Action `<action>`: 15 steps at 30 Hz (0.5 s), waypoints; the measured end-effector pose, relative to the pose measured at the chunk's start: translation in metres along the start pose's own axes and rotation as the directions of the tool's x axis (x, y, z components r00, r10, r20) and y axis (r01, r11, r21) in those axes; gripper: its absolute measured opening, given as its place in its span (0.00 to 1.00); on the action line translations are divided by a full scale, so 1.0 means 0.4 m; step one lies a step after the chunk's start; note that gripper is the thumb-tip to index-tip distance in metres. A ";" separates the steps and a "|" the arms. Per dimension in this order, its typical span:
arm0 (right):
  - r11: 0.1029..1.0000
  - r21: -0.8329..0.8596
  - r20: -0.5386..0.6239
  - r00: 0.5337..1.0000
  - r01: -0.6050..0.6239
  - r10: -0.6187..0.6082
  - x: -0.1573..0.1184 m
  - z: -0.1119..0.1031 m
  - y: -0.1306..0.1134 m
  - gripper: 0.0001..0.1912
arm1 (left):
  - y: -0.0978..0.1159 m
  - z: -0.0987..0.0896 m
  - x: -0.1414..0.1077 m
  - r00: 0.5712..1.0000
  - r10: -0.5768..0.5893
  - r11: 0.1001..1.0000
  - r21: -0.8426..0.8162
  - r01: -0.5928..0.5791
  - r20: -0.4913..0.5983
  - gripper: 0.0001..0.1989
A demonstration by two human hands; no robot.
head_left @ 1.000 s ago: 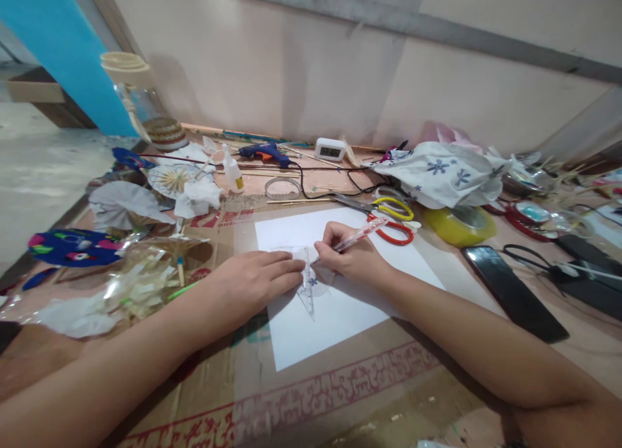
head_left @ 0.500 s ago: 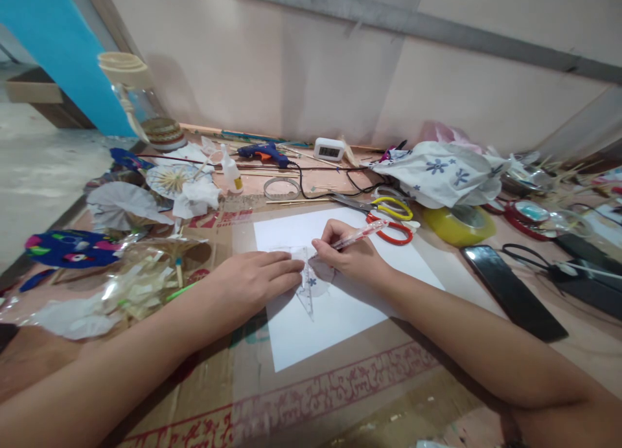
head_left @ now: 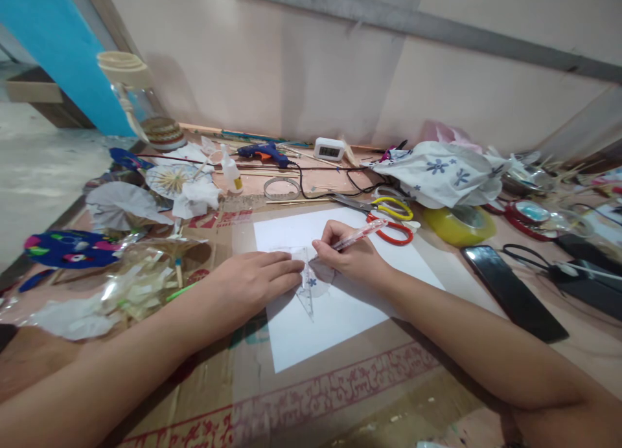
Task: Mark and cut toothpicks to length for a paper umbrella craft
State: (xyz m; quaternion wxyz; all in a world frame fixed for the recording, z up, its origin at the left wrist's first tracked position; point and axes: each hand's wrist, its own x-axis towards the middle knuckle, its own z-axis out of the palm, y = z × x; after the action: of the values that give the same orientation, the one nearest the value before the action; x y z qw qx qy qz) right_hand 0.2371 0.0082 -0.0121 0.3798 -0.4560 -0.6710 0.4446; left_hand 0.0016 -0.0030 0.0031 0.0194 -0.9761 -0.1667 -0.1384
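A sheet of white paper [head_left: 350,318] lies on the cardboard. My left hand [head_left: 255,278] rests flat over a clear triangular set square [head_left: 307,296], its fingers stretched out and pressing it to the sheet. Under and beside the set square is a small round piece with a blue flower [head_left: 318,284]. My right hand [head_left: 352,254] pinches a pen [head_left: 362,234] with a clear, red-patterned barrel. The pen's tip is at the set square's right edge, close to my left fingertips. My left palm hides part of the set square.
Beyond the sheet lie red- and yellow-handled scissors [head_left: 389,218], one blade over its edge. A yellow tape roll [head_left: 459,224] and a phone [head_left: 515,292] are at the right. Small fans [head_left: 121,205] crowd the left; a glue gun [head_left: 262,153] and a glue bottle [head_left: 231,171] stand behind.
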 end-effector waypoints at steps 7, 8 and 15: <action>0.999 -0.040 -0.023 1.000 -0.016 0.015 -0.001 -0.002 0.000 0.14 | 0.000 -0.002 0.001 1.000 0.010 1.000 -0.002 -0.010 -0.008 0.16; 0.999 -0.043 -0.017 1.000 -0.020 0.019 -0.001 -0.002 -0.001 0.14 | 0.000 -0.002 0.002 1.000 0.011 1.000 0.004 -0.011 -0.006 0.16; 0.998 -0.063 0.019 1.000 -0.016 0.017 -0.003 -0.001 -0.007 0.14 | 0.000 -0.002 0.006 1.000 0.020 1.000 0.017 -0.020 -0.012 0.16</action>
State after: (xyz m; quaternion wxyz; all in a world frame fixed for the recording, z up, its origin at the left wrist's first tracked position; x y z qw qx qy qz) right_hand 0.2370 0.0068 -0.0096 0.3550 -0.4689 -0.6845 0.4308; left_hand 0.0035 -0.0022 0.0045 0.0302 -0.9766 -0.1578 -0.1427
